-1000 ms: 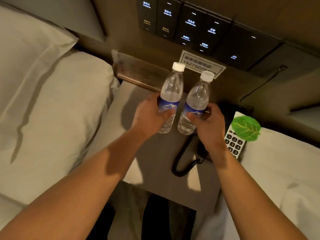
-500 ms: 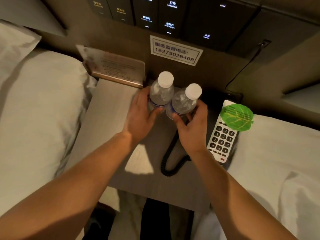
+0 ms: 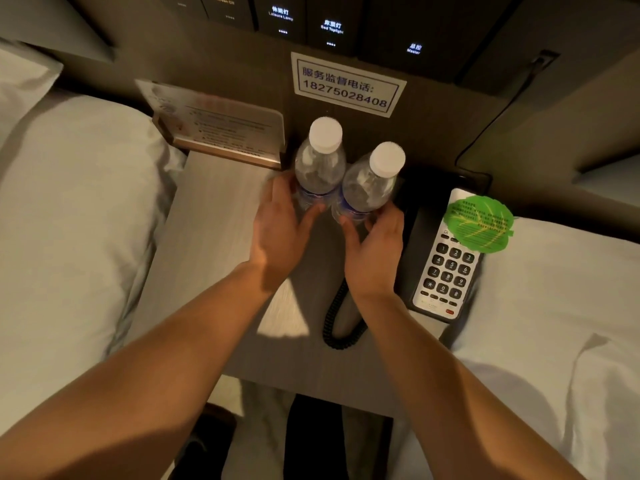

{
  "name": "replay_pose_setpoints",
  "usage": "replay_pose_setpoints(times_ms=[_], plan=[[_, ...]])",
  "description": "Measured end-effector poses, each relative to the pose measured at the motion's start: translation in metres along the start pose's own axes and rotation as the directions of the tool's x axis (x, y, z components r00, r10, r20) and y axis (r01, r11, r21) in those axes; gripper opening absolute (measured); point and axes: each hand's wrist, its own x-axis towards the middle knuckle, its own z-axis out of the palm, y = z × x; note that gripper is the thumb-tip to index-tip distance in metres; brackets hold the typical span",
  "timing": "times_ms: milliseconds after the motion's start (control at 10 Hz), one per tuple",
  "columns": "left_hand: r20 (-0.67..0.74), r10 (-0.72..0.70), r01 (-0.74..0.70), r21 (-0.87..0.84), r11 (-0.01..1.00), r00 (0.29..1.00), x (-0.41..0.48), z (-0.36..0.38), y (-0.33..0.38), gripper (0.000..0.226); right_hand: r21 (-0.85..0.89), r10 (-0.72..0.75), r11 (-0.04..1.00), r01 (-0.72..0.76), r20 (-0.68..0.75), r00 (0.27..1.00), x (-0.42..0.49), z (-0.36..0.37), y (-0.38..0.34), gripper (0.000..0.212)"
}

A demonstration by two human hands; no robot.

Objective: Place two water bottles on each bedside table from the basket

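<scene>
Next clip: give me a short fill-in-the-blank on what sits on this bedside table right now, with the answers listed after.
1. The caps on both water bottles are ____ in colour.
2. The telephone lies to the ____ of the bottles on the bedside table.
3. A leaf-shaped ____ card rests on the telephone's top end.
4. The left hand and right hand are at the ____ parts of the bottles.

Answers: white; right; green; lower
</scene>
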Motion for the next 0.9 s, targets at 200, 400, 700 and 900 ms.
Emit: replay_pose_setpoints(times_ms=[200, 400, 700, 900], plan=[[-0.043, 0.031, -0.029, 0.025, 0.999, 0.999, 0.018, 0.006, 0.005, 0.062, -0.047, -0.072, 0.996, 0.070, -0.042, 0.996, 0.020, 0.005, -0.003, 0.049], [-0.059, 0.012, -0.010, 0.032, 0.999, 0.998, 0.031, 0.012, 0.010, 0.059, -0.084, -0.099, 0.992, 0.095, -0.043, 0.994, 0.038, 0.008, -0.006, 0.051], [-0.045, -0.012, 0.014, 0.050, 0.999, 0.999, 0.040, 0.012, 0.021, 0.057, -0.068, -0.066, 0.996, 0.062, -0.046, 0.997, 0.054, 0.013, -0.005, 0.053], [-0.020, -0.042, 0.042, 0.006, 0.999, 0.999, 0.041, 0.008, 0.027, 0.064, -0.055, -0.008, 0.998, 0.006, -0.035, 0.999, 0.054, 0.014, -0.008, 0.059]])
